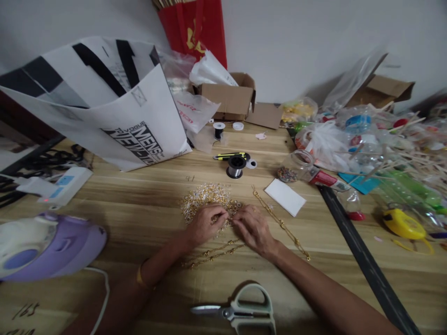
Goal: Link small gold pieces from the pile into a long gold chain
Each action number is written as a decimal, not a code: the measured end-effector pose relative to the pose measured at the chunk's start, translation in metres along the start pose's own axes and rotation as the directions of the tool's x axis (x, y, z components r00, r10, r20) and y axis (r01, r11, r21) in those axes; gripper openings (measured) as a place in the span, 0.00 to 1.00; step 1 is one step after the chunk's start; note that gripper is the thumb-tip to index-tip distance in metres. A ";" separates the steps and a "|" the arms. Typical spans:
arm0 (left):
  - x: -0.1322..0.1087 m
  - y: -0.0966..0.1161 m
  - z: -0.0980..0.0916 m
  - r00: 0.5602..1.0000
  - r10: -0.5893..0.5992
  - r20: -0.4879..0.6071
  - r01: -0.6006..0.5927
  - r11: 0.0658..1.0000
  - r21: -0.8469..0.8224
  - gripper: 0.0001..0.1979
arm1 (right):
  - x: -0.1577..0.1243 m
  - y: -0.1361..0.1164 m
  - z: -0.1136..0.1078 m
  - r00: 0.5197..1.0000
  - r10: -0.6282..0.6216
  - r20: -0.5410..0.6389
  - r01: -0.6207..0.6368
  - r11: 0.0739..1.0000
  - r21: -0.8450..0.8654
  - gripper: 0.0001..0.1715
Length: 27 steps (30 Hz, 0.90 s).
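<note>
My left hand point(207, 223) is closed in a pinch at the front edge of a pile of small gold and clear beads point(202, 197). Right beside it, my right hand point(254, 228) has its fingers bent together, their tips almost meeting the left ones. Whatever lies between the fingertips is too small to make out. A gold chain point(216, 252) stretches over the table just below both hands, one end passing near the right hand. Another gold chain point(282, 224) lies slantwise to the right. Cream-handled scissors point(240, 312) rest nearest to me.
Behind the beads are a wire spool point(236, 167), a yellow utility knife point(229, 156) and a jar of beads point(295, 166). A folded white paper point(285, 197) lies right. A purple iron point(75, 242) and power strip point(68, 185) stand left, a yellow tape measure point(404, 223) far right.
</note>
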State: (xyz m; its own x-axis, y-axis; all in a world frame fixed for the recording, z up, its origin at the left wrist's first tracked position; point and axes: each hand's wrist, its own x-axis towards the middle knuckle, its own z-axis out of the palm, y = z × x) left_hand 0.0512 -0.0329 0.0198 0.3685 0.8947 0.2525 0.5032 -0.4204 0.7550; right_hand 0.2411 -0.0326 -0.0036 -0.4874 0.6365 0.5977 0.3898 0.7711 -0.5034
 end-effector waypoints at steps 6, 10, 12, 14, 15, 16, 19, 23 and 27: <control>0.011 -0.025 -0.017 0.953 -0.124 -0.278 0.159 0.982 0.107 0.09 | 0.003 -0.002 -0.002 0.999 0.035 -0.018 -0.034 0.999 0.026 0.05; 0.014 -0.044 -0.029 0.951 -0.033 -0.308 0.130 0.945 0.299 0.06 | 0.003 -0.001 -0.003 0.999 0.044 -0.007 -0.043 0.998 0.048 0.05; 0.014 -0.049 -0.032 0.964 -0.011 -0.266 0.108 0.929 0.354 0.06 | 0.002 0.000 -0.002 0.999 0.050 -0.003 -0.049 0.997 0.066 0.04; 0.016 -0.051 -0.035 0.978 0.001 -0.208 0.083 0.915 0.395 0.06 | 0.001 0.001 -0.002 0.999 0.052 -0.001 -0.052 0.996 0.078 0.04; 0.017 -0.051 -0.036 0.984 0.007 -0.179 0.068 0.908 0.413 0.06 | 0.000 0.001 -0.001 0.999 0.052 0.000 -0.051 0.996 0.079 0.04; 0.019 -0.051 -0.037 0.988 0.014 -0.154 0.055 0.901 0.430 0.06 | 0.000 0.002 -0.001 0.999 0.050 0.001 -0.050 0.996 0.076 0.04; 0.025 -0.051 -0.038 0.993 0.040 -0.107 0.016 0.878 0.479 0.06 | -0.002 0.003 0.000 0.999 0.044 0.000 -0.044 0.997 0.062 0.04; 0.030 -0.057 -0.037 0.994 0.092 -0.049 -0.053 0.848 0.527 0.06 | -0.001 0.003 0.000 0.999 0.043 0.001 -0.043 0.998 0.054 0.05; 0.031 -0.059 -0.037 0.991 0.136 -0.003 -0.111 0.821 0.560 0.07 | 0.000 0.001 -0.001 0.999 0.049 0.005 -0.049 0.998 0.046 0.05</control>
State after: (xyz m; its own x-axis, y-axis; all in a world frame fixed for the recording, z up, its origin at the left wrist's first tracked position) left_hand 0.0039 0.0252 0.0049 0.4313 0.8294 0.3551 0.8097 -0.5294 0.2533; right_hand 0.2425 -0.0318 -0.0031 -0.4719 0.6735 0.5690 0.3765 0.7375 -0.5607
